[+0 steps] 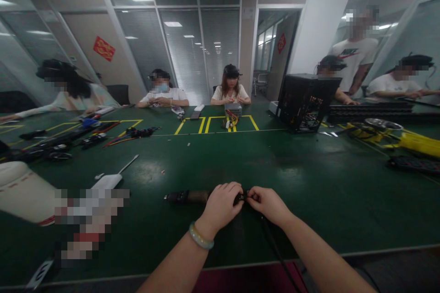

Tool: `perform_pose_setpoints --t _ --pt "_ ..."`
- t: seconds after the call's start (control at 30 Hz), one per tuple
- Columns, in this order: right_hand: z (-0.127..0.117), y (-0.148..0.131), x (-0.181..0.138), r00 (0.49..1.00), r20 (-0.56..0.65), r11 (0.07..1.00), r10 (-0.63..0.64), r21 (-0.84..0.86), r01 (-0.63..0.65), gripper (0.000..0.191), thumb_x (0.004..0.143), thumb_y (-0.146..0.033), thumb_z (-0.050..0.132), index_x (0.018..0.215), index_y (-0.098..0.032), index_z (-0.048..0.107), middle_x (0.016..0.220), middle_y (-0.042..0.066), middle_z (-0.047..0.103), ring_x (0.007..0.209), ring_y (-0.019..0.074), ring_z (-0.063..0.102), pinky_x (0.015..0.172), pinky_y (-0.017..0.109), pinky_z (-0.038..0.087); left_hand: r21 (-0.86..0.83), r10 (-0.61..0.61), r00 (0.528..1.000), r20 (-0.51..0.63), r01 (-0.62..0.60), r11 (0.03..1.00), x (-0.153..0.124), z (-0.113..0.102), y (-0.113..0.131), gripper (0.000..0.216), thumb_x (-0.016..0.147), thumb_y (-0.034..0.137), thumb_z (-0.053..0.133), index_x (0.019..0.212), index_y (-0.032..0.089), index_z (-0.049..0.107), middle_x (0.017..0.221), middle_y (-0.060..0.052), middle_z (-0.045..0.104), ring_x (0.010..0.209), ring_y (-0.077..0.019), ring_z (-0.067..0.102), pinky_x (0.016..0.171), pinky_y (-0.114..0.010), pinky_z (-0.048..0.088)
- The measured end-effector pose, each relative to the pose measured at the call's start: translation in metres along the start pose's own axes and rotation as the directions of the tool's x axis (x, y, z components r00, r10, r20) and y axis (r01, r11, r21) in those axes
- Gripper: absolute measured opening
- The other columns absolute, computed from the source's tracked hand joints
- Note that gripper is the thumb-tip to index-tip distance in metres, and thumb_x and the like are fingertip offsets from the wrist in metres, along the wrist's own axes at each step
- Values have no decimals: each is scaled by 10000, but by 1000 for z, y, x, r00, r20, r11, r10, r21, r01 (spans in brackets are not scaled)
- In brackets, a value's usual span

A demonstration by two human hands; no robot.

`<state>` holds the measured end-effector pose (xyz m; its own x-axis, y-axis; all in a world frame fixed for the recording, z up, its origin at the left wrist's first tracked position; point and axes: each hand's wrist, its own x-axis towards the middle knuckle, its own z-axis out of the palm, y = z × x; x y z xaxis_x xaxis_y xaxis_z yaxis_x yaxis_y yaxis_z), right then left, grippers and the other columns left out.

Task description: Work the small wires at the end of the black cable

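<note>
My left hand (pixel 222 203) is closed around the right end of a dark cylindrical tool (pixel 187 197) that lies on the green table (pixel 309 192) and points left. My right hand (pixel 267 202) is pinched against the same end, touching the left hand's fingers. A small dark part shows between the two hands; I cannot make it out. A black cable (pixel 275 249) runs from under my right hand toward the table's front edge. A pale green bracelet (pixel 200 236) sits on my left wrist.
A white flat device (pixel 112 178) lies to the left, a white rounded object (pixel 22 192) beyond it. A black computer case (pixel 304 100) stands at the back right. Cables and tools (pixel 103 139) lie at the far left. Several people sit around the table.
</note>
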<state>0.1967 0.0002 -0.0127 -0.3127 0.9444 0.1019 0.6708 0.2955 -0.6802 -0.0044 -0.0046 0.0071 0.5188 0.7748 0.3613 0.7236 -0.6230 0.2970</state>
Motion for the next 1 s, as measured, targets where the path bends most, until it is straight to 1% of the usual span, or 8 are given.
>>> perform_pose_setpoints --t 0.13,0.27,0.4,0.73,0.87,1.0 --pt "1 2 -1 1000 -1 1000 -15 8 15 108 831 -287 593 840 -204 661 670 -23 635 587 121 550 555 217 355 29 -8 1000 9 8 1000 0 2 -1 137 820 177 623 934 220 563 1075 -14 618 989 -197 567 862 -342 413" --pt "1 4 -1 1000 -1 1000 -22 20 22 94 829 -275 598 845 -209 662 667 -29 628 589 117 544 550 213 347 47 19 999 28 -20 999 1 0 2 145 816 136 597 927 226 570 1075 -6 618 994 -190 561 852 -332 410" --pt "1 5 -1 1000 3 1000 -15 25 15 93 832 -274 596 855 -214 663 675 -29 635 583 115 541 550 214 344 42 19 999 29 -20 999 2 -2 3 155 814 116 573 922 227 575 1057 -10 624 987 -194 561 849 -336 410" --pt "1 3 0 1000 11 1000 -16 11 16 95 835 -286 593 837 -211 651 667 -29 631 584 120 544 553 217 346 51 14 1000 24 -15 999 1 -2 2 123 824 177 605 930 229 568 1054 -8 621 974 -191 566 839 -333 413" --pt "0 2 -1 1000 1 1000 -19 -2 19 95 832 -286 599 842 -214 661 683 -26 637 603 124 551 560 221 349 34 6 1000 2 -6 999 1 -1 1 149 830 190 603 968 224 561 1060 -23 623 973 -204 570 846 -344 414" --pt "-2 0 -1 1000 8 1000 -18 -4 18 88 832 -279 598 840 -219 661 686 -30 637 601 120 549 563 220 348 31 3 1000 0 -3 1000 1 2 0 157 827 189 604 971 229 552 1048 -14 624 968 -200 575 843 -344 418"
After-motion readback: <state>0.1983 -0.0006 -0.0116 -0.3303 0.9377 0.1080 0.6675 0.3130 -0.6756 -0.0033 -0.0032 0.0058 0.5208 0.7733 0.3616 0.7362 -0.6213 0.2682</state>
